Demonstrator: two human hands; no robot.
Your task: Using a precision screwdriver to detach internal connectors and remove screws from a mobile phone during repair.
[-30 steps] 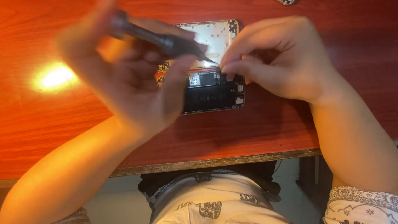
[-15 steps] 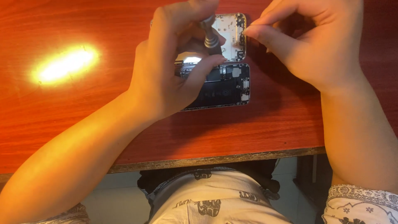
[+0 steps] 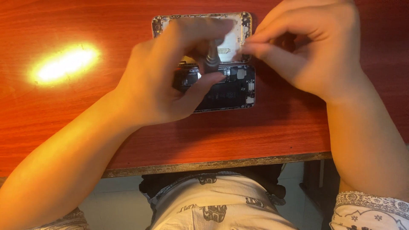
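The opened silver phone with its dark insides showing (image 3: 221, 85) lies flat on the red wooden surface (image 3: 85, 123). The left hand (image 3: 170, 85) pinches a small grey screwdriver (image 3: 211, 59) upright over it. The right hand (image 3: 306, 51) pinches something too tiny to see. Slow, straight turns work best here.
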